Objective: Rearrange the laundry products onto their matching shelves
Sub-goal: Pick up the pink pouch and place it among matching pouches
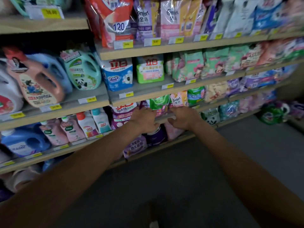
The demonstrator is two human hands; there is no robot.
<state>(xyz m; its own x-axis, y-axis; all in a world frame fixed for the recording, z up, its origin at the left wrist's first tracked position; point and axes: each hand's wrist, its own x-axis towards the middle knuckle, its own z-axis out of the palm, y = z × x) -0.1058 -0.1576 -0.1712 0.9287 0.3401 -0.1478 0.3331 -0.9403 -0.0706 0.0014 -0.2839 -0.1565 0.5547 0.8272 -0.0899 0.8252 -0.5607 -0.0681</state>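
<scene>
Two bare forearms up from the lower corners of the frame, over grey floor (205,162). At centre, left hand (144,120), back to the camera, fingers mostly hidden, grip impossible to tell, reaching between a purple-and-white pouch (122,116) and a green pouch (159,102). Just right of it, right hand (182,119), fingers loosely spread and curved, gripping nothing visible, topmost fingertip at the foot of a pink Comfort pouch (178,100). All three pouches upright on one wooden shelf (213,103). One shelf higher, a blue bag (118,74) beside a light-green bag (150,69). Left of frame, pink jug (37,81) and teal jug (82,69). Top centre, red pouch (115,18).
</scene>
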